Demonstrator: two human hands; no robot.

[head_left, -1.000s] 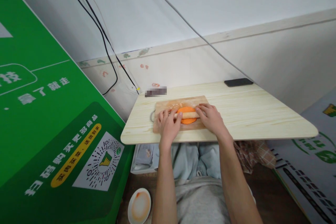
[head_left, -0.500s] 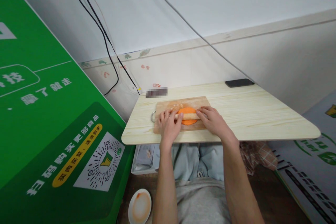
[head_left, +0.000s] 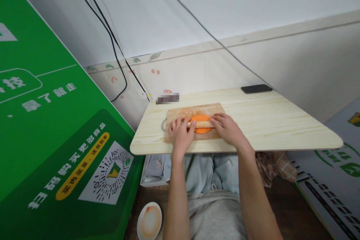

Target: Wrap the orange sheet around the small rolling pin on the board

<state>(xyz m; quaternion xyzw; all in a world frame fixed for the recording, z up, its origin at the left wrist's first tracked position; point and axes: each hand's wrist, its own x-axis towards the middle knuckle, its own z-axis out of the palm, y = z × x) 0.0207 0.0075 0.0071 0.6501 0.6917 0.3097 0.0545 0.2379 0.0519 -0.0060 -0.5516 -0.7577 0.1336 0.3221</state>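
Note:
A pale wooden rolling pin (head_left: pixel 203 124) lies across a flat round of orange dough (head_left: pixel 200 131). Its left end is under the fingers of my left hand (head_left: pixel 180 131), its right end under those of my right hand (head_left: pixel 224 126). Both hands are closed on the pin, and its ends are hidden by them. Beneath the dough is a wooden cutting board (head_left: pixel 176 114) with a metal loop handle at its left side. Whitish smears, perhaps flour, mark the board behind the dough.
The board rests on a light wooden table (head_left: pixel 275 120) against the wall. A black phone (head_left: pixel 256 89) lies at the back right, a blurred-out item (head_left: pixel 168 98) at the back left. Below are a stained white plate (head_left: pixel 150 220) and a white box (head_left: pixel 155 184). A green panel (head_left: pixel 70 127) stands left.
Almost nothing differs. Both hands keep their grip on the rolling pin, and the dough looks the same; my right forearm has shifted very slightly left.

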